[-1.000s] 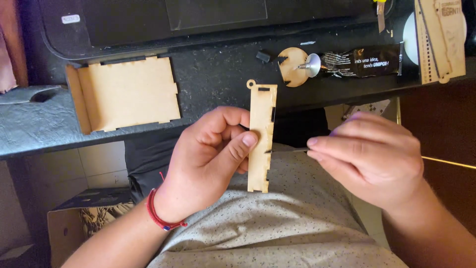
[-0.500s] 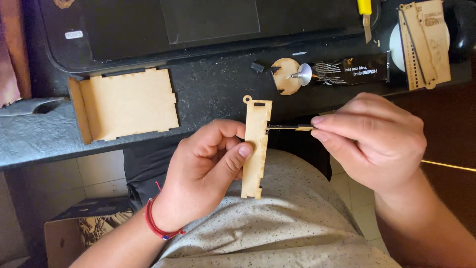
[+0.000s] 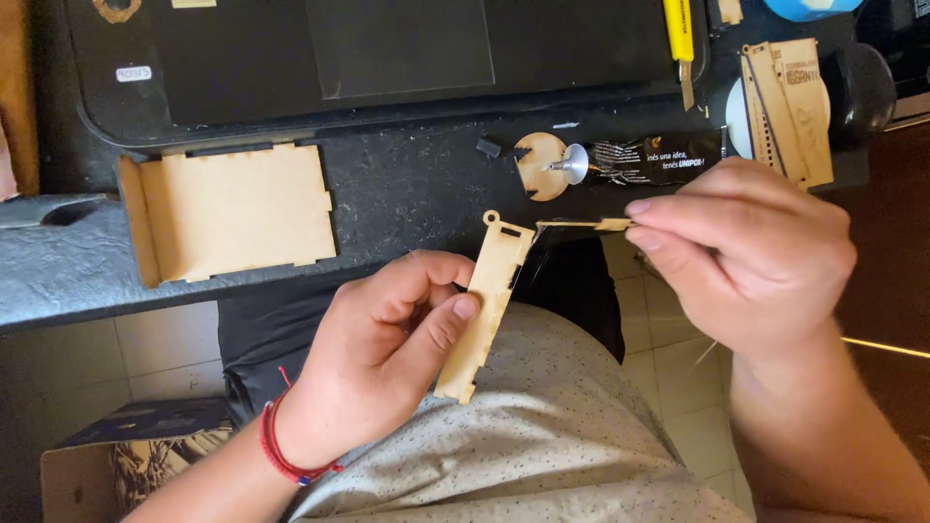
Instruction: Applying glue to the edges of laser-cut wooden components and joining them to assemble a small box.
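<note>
The right hand point(image 3: 751, 257), pinching a thin stick point(image 3: 581, 225), has brought its tip against the wooden panel point(image 3: 487, 300) gripped by the left hand point(image 3: 387, 358) — contact just beyond the thumb, glue work starting.

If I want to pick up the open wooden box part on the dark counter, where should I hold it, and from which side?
Probably grip the upright side wall at the left end of the open wooden box part, coming from above. That wall stands up from the flat base, so fingers can close on both faces, whereas the base lies flat on the dark counter. Both the left hand and right hand are occupied.
</note>
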